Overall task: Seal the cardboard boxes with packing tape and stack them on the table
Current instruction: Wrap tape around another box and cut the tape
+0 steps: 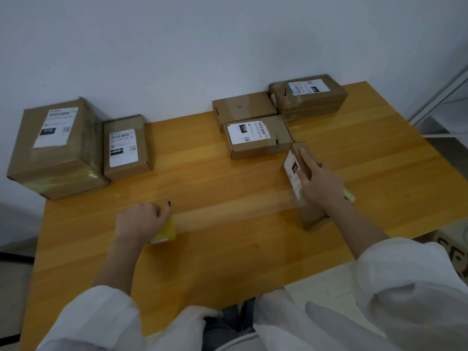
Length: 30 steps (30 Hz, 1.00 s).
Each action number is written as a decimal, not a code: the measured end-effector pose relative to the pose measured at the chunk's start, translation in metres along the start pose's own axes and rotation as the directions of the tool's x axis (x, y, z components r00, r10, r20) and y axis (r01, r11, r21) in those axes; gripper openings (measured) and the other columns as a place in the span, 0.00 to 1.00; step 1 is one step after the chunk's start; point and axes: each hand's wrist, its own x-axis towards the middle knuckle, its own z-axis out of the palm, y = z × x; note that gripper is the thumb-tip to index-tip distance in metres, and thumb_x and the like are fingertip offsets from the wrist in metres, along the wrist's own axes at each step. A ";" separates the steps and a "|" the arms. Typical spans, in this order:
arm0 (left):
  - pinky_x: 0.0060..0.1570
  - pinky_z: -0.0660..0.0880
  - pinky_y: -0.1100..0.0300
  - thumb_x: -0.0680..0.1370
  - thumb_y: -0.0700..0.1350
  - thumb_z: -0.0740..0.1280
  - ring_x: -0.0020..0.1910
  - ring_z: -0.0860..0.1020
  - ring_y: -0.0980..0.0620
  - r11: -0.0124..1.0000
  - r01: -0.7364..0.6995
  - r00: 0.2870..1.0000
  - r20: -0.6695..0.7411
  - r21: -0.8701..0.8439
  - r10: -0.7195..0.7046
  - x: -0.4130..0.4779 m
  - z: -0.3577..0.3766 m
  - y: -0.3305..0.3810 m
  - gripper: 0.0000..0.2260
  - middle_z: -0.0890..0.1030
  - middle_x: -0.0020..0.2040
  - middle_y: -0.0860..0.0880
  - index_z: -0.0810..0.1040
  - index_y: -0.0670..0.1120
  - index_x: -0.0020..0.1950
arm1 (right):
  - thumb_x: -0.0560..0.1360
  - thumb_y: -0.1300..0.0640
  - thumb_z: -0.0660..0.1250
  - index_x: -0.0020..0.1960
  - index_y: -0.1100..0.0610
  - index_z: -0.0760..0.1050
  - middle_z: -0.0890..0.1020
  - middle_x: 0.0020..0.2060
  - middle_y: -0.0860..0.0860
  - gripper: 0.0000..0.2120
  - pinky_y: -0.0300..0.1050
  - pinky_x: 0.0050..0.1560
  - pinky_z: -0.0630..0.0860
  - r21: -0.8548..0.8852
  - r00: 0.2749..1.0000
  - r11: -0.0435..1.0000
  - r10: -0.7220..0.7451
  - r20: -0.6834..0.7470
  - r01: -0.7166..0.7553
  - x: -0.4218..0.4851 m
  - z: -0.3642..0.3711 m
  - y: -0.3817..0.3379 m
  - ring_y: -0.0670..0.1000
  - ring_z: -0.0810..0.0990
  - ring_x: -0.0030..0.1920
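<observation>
Cardboard box (311, 216) looks light, stiff. Right hand (319, 182) presses it flat-fingered, left hand (140, 221) clenches the tape roll (167, 232) — I'd grab its long sides.

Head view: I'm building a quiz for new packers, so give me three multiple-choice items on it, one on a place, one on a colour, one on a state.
1. Where does the biggest box stand?
A. At the far left corner of the table
B. Under the right hand
C. On top of another box

2. What colour is the tape roll held in the left hand?
A. Blue
B. Yellow
C. Red

3. How does the right hand meet the small box near it?
A. Clenched in a fist beside it
B. Raised well above it
C. Laid on it with straight fingers

Answers:
1 A: it sits at the table's far left edge, beside a smaller box.
2 B: yellow shows below the curled fingers.
3 C: the fingers stretch flat over the box top.
</observation>
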 end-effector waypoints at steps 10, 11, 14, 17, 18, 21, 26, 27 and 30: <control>0.26 0.65 0.62 0.79 0.63 0.48 0.29 0.75 0.50 0.997 -0.030 1.000 0.008 -0.072 0.030 0.005 0.007 -0.008 0.28 0.76 0.29 0.47 0.79 0.46 0.39 | 0.79 0.54 0.63 0.75 0.45 0.61 0.80 0.53 0.45 0.26 0.50 0.53 0.79 0.727 0.995 0.682 0.093 0.022 -0.079 0.000 -0.006 -0.002 0.48 0.80 0.50; 0.26 0.65 0.62 0.79 0.63 0.48 0.29 0.75 0.50 0.997 -0.037 0.999 0.010 -0.073 0.038 0.006 0.007 -0.007 0.29 0.76 0.30 0.47 0.79 0.46 0.40 | 0.79 0.55 0.63 0.75 0.47 0.62 0.79 0.51 0.42 0.26 0.46 0.52 0.79 0.766 0.996 0.638 0.087 0.032 -0.080 0.000 -0.009 -0.003 0.46 0.80 0.49; 0.26 0.65 0.62 0.78 0.64 0.47 0.30 0.75 0.51 0.996 -0.045 0.998 0.036 -0.078 0.048 0.009 0.006 -0.007 0.29 0.77 0.31 0.47 0.80 0.47 0.46 | 0.78 0.56 0.65 0.74 0.47 0.64 0.80 0.51 0.41 0.26 0.49 0.54 0.79 0.843 0.996 0.531 0.068 0.062 -0.089 0.003 -0.018 -0.004 0.48 0.81 0.51; 0.28 0.69 0.62 0.78 0.65 0.48 0.32 0.76 0.50 0.993 -0.054 0.998 0.036 -0.108 0.058 0.012 0.006 -0.008 0.29 0.78 0.32 0.47 0.81 0.47 0.48 | 0.77 0.58 0.67 0.73 0.48 0.67 0.82 0.54 0.45 0.26 0.48 0.53 0.80 0.906 0.994 0.407 0.043 0.104 -0.112 0.005 -0.029 -0.005 0.49 0.82 0.51; 0.30 0.70 0.61 0.78 0.65 0.48 0.32 0.76 0.50 0.992 -0.059 0.998 0.026 -0.112 0.062 0.014 0.006 -0.007 0.29 0.78 0.32 0.46 0.81 0.47 0.48 | 0.77 0.59 0.67 0.73 0.49 0.67 0.82 0.53 0.44 0.25 0.45 0.52 0.80 0.918 0.994 0.380 0.027 0.110 -0.112 0.006 -0.034 -0.005 0.47 0.82 0.50; 0.29 0.68 0.60 0.75 0.67 0.45 0.31 0.76 0.49 0.988 -0.084 0.996 -0.015 -0.127 0.083 0.019 0.004 -0.009 0.32 0.77 0.30 0.46 0.80 0.46 0.43 | 0.77 0.59 0.67 0.73 0.50 0.67 0.82 0.53 0.43 0.26 0.40 0.47 0.79 0.934 0.994 0.345 -0.024 0.111 -0.096 0.005 -0.044 -0.006 0.44 0.82 0.49; 0.30 0.68 0.60 0.77 0.65 0.48 0.31 0.75 0.48 0.986 -0.086 0.996 -0.041 -0.144 0.081 0.025 -0.001 -0.008 0.30 0.75 0.29 0.46 0.77 0.44 0.38 | 0.77 0.61 0.66 0.73 0.52 0.67 0.81 0.50 0.39 0.25 0.34 0.41 0.77 0.946 0.994 0.317 -0.053 0.094 -0.073 0.003 -0.053 -0.003 0.39 0.83 0.46; 0.30 0.69 0.60 0.78 0.65 0.48 0.31 0.75 0.48 0.988 -0.081 0.996 -0.044 -0.131 0.076 0.026 -0.003 -0.008 0.29 0.76 0.30 0.46 0.78 0.44 0.41 | 0.77 0.60 0.66 0.73 0.52 0.67 0.82 0.52 0.41 0.25 0.34 0.42 0.78 0.947 0.994 0.314 -0.064 0.093 -0.068 0.002 -0.054 -0.003 0.40 0.83 0.48; 0.30 0.68 0.61 0.78 0.64 0.48 0.32 0.75 0.49 0.989 -0.082 0.996 -0.034 -0.123 0.078 0.027 -0.004 -0.007 0.29 0.77 0.31 0.46 0.80 0.44 0.45 | 0.77 0.59 0.66 0.73 0.51 0.67 0.82 0.57 0.45 0.25 0.37 0.46 0.78 0.951 0.991 0.302 -0.086 0.101 -0.071 0.002 -0.056 -0.003 0.47 0.82 0.55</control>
